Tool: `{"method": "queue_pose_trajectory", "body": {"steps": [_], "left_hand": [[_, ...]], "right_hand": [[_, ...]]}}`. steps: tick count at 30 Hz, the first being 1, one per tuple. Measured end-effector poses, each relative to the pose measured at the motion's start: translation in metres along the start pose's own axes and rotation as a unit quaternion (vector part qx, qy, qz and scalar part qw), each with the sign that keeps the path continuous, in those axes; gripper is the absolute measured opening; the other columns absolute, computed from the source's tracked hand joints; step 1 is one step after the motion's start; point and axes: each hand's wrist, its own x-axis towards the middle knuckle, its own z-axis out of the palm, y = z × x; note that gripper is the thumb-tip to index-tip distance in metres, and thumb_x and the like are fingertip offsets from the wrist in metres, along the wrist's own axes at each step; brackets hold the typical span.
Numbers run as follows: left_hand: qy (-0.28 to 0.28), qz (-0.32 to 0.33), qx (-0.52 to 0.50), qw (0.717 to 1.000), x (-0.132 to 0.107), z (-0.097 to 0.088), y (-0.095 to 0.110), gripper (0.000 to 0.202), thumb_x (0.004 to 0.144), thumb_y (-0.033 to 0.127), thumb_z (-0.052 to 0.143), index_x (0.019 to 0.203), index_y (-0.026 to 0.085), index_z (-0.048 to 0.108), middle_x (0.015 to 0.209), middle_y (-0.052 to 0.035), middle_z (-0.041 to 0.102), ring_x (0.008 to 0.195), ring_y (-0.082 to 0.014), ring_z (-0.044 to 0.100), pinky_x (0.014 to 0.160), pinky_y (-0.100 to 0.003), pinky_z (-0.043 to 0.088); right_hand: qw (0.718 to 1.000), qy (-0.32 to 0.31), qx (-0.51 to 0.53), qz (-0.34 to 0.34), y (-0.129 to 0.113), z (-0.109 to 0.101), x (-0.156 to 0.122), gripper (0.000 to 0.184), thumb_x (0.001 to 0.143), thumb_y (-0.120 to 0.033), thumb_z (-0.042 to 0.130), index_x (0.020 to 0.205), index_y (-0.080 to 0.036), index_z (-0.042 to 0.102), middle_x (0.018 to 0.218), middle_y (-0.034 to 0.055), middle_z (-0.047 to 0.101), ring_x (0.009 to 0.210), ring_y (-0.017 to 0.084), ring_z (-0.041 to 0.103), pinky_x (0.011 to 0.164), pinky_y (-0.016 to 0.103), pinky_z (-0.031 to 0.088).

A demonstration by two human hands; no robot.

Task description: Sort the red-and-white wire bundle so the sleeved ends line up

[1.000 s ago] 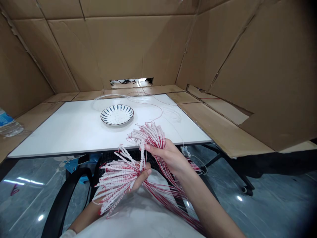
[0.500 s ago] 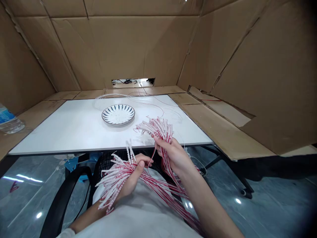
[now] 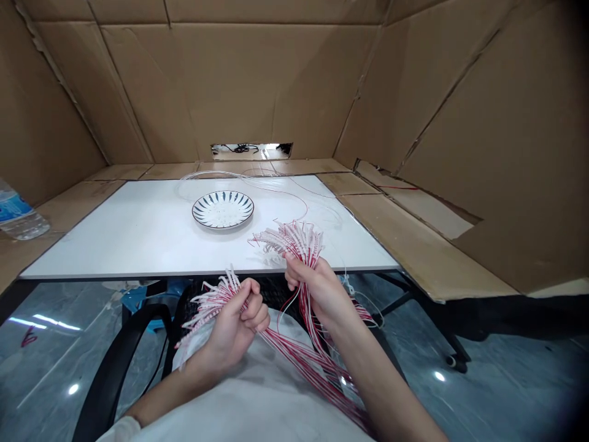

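At the white table (image 3: 115, 239), both hands (image 3: 242, 322) (image 3: 317, 285) grip separate bundles of red-and-white strands (image 3: 209, 305) (image 3: 297, 238).

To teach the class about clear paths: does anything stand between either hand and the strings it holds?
Nothing visible does. The left hand is closed directly around one bundle of red-and-white strings, and the right hand grips another bundle. The plate sits farther off on the white table, not between.

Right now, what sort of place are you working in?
Probably a makeshift workstation: cardboard panels stand behind and beside a white tabletop, and the left hand and right hand grip red-and-white strands.
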Motion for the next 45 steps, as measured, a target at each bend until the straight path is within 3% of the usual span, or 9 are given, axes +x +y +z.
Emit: {"method": "queue_pose_trajectory", "body": {"steps": [3,10,14,20,28,31,34,38,45], "left_hand": [[0.015,-0.002,-0.007,1.000,-0.002,0.001,0.004,0.013,0.085,0.029,0.052,0.076,0.021,0.045,0.043,0.0111,0.015,0.040,-0.0070,0.007,0.040,-0.017,0.022],[-0.065,-0.022,0.085,0.994,-0.002,-0.001,0.004,0.017,0.076,0.028,0.053,0.067,0.020,0.041,0.040,0.0125,0.015,0.035,-0.0045,0.005,0.036,-0.016,0.013],[-0.084,-0.023,0.115,0.989,0.000,-0.004,0.004,0.014,0.071,0.027,0.052,0.063,0.019,0.044,0.040,0.0118,0.017,0.034,-0.0042,0.007,0.036,-0.018,0.012],[-0.075,-0.102,0.197,0.972,0.001,-0.001,0.008,0.021,0.058,0.029,0.050,0.046,0.020,0.035,0.038,0.0098,0.017,0.035,-0.0041,0.010,0.039,-0.024,0.009],[-0.080,-0.163,0.245,0.952,0.004,0.003,0.015,0.017,0.053,0.028,0.047,0.042,0.020,0.037,0.037,0.0085,0.019,0.035,-0.0045,0.012,0.039,-0.024,0.010],[-0.078,-0.154,0.236,0.956,0.006,0.002,0.017,0.014,0.056,0.030,0.048,0.048,0.018,0.045,0.036,0.0094,0.020,0.035,-0.0053,0.014,0.039,-0.023,0.019],[-0.089,-0.096,0.250,0.959,0.007,-0.002,0.019,0.018,0.068,0.031,0.048,0.066,0.015,0.056,0.040,0.0054,0.040,0.037,-0.0093,0.034,0.049,-0.026,0.037],[-0.124,-0.015,0.316,0.941,0.007,-0.006,0.023,0.023,0.080,0.026,0.041,0.086,0.014,0.060,0.060,-0.0023,0.060,0.061,-0.0178,0.059,0.071,-0.032,0.045],[-0.076,0.016,0.475,0.877,0.005,0.003,0.031,0.027,0.082,0.020,0.039,0.064,0.018,0.058,0.072,-0.0033,0.062,0.080,-0.0195,0.058,0.085,-0.032,0.041]], "right_hand": [[1.000,-0.013,-0.008,0.017,-0.001,0.001,0.000,0.048,0.071,-0.048,0.071,0.060,-0.019,0.034,0.050,-0.0085,0.025,0.043,0.006,0.029,0.042,0.020,0.029],[0.996,-0.051,-0.040,0.066,0.007,0.015,-0.006,0.046,0.072,-0.046,0.065,0.059,-0.020,0.030,0.048,-0.0098,0.021,0.041,0.004,0.015,0.037,0.019,0.010],[0.996,-0.054,-0.053,0.037,0.013,0.020,-0.010,0.037,0.073,-0.035,0.066,0.060,-0.019,0.036,0.049,-0.0083,0.026,0.043,0.006,0.021,0.042,0.020,0.020],[0.990,-0.130,-0.043,0.021,0.015,0.020,-0.011,0.014,0.067,-0.021,0.070,0.072,-0.014,0.059,0.070,-0.0001,0.057,0.067,0.013,0.052,0.068,0.024,0.042],[0.990,-0.140,-0.005,0.014,0.011,0.018,-0.008,0.035,0.059,-0.020,0.078,0.091,-0.014,0.064,0.090,0.0038,0.064,0.085,0.019,0.057,0.081,0.029,0.045],[0.988,-0.153,-0.008,0.031,0.011,0.015,-0.009,0.024,0.064,-0.028,0.078,0.075,-0.013,0.062,0.068,0.0011,0.061,0.064,0.014,0.055,0.063,0.024,0.044],[0.985,-0.162,-0.048,0.038,0.010,0.012,-0.009,0.035,0.075,-0.037,0.071,0.057,-0.014,0.051,0.047,-0.0031,0.045,0.045,0.008,0.040,0.046,0.021,0.032],[0.990,-0.127,-0.057,0.016,0.008,0.012,-0.009,0.039,0.077,-0.041,0.069,0.059,-0.017,0.044,0.049,-0.0051,0.039,0.043,0.007,0.034,0.040,0.019,0.026],[0.986,-0.144,-0.076,0.028,0.012,0.015,-0.009,0.039,0.081,-0.043,0.063,0.056,-0.017,0.048,0.045,-0.0034,0.042,0.039,0.010,0.040,0.041,0.023,0.033]]}}
